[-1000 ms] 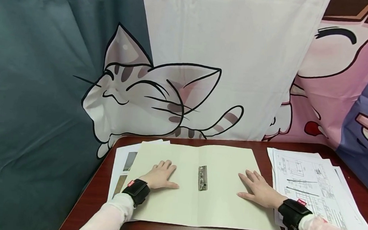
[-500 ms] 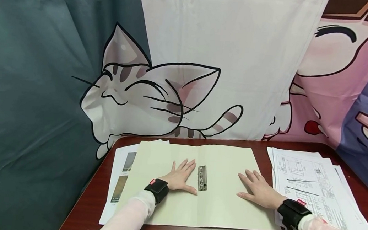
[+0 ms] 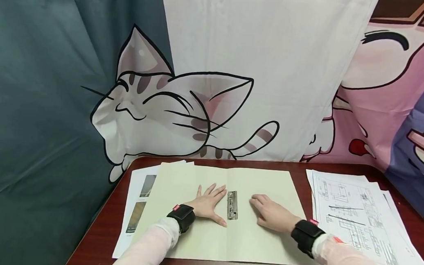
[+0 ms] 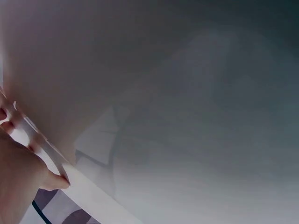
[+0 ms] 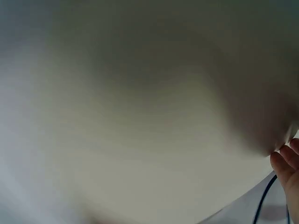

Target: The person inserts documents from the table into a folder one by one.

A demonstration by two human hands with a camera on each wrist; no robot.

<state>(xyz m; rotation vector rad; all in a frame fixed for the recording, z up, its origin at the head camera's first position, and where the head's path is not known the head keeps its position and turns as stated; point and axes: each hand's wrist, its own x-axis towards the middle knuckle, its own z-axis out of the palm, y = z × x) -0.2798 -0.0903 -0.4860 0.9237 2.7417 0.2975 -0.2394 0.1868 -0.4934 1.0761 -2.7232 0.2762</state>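
A cream-coloured paper folder (image 3: 259, 246) lies spread flat on the table in the head view, with a metal clip (image 3: 232, 205) fixed by its centre crease. My left hand (image 3: 207, 205) rests on the folder's left half with its fingers spread, just beside the clip. On the right half, a little apart from the clip, my right hand (image 3: 274, 215) rests with its fingers close together. Neither hand holds anything. In the left wrist view only part of the left hand (image 4: 21, 172) shows against the pale surface; the right wrist view catches the right fingertips (image 5: 280, 163) on the folder.
Sheets with photo prints (image 3: 125, 229) stick out from under the folder's left side. To the right lies a stack of papers (image 3: 357, 216) with printed drawings, partly under the right forearm. A cartoon cat curtain (image 3: 275, 71) hangs behind the dark red table (image 3: 90, 243).
My left hand first slid right across the folder to beside the clip. After that my right hand moved left, toward the clip, and its fingers drew together.
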